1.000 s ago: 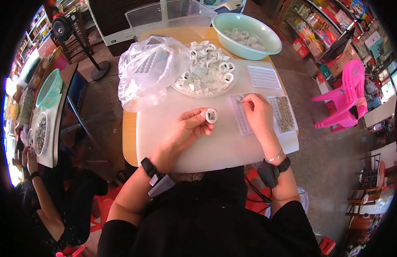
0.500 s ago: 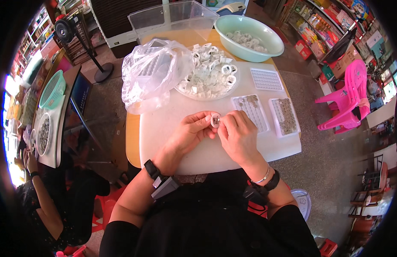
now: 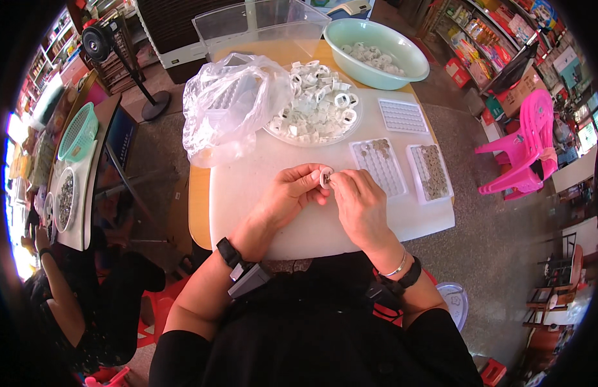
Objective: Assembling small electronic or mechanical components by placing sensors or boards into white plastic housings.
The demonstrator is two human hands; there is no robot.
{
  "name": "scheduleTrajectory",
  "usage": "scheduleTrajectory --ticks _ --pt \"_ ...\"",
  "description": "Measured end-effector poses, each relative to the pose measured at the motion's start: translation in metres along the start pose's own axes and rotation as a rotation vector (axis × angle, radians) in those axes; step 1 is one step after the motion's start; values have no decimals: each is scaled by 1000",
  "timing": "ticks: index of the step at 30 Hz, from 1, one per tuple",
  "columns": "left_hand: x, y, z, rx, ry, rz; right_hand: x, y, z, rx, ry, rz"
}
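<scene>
Between the thumb and fingers of my left hand (image 3: 287, 195) is a small round white plastic piece (image 3: 324, 177) with a dark slot in its face. My right hand (image 3: 363, 209) is pinched closed against the right side of that piece; whatever its fingertips hold is too small to make out. Beyond my hands a clear round tray is heaped with similar white plastic pieces (image 3: 312, 106). To the right lie a white grid tray (image 3: 389, 173) partly filled with small greyish parts, and another tray (image 3: 434, 179) holding many more of them.
A third grid tray (image 3: 403, 116) lies farther back. A pale green basin (image 3: 376, 74) with white pieces stands at the far right corner. A crumpled plastic bag (image 3: 212, 119) covers the table's left side, near a clear box (image 3: 253, 32). Another person's hand (image 3: 42, 238) is at a left-hand table.
Both hands stay together over the table. The white piece has turned slightly, and my right fingers have shifted a little against it.
</scene>
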State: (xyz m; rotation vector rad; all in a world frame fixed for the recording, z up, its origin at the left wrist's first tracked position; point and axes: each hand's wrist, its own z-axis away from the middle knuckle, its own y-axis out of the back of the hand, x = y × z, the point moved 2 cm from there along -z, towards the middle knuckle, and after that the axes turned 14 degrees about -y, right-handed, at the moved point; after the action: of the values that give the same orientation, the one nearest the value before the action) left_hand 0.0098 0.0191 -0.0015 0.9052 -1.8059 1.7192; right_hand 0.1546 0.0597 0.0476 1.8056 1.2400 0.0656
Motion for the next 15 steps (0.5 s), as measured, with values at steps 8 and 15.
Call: scheduleTrajectory --ticks 8,15 --pt "0 0 1 -15 2 1 1 1 -3 1 18 -10" --pt "-3 2 0 -13 24 -48 4 0 -7 -107 87 18"
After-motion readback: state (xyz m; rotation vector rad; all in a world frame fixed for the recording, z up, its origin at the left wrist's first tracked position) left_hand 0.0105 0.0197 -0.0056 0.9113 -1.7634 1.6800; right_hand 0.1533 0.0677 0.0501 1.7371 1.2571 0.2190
